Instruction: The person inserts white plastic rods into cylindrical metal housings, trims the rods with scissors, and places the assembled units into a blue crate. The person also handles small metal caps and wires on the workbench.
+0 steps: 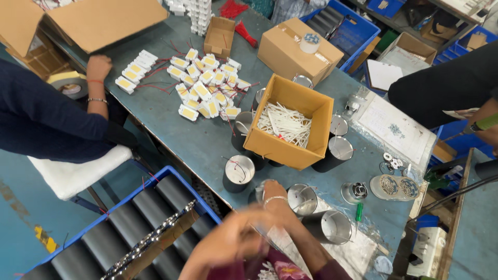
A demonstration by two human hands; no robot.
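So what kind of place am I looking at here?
Probably a small assembly workshop for light fittings. The blue-grey worktable holds dozens of small white modules with red wires, black cylindrical housings and an open cardboard box of white strips.

You have three open cardboard boxes on the surface: one large yellow-brown box of white sticks, one small empty box, and one big box at the far corner. One closed carton carries one tape roll. You have about eight black cylindrical housings around the large box. White modules with yellow faces: roughly thirty, too crowded for an exact count. One green-handled screwdriver.
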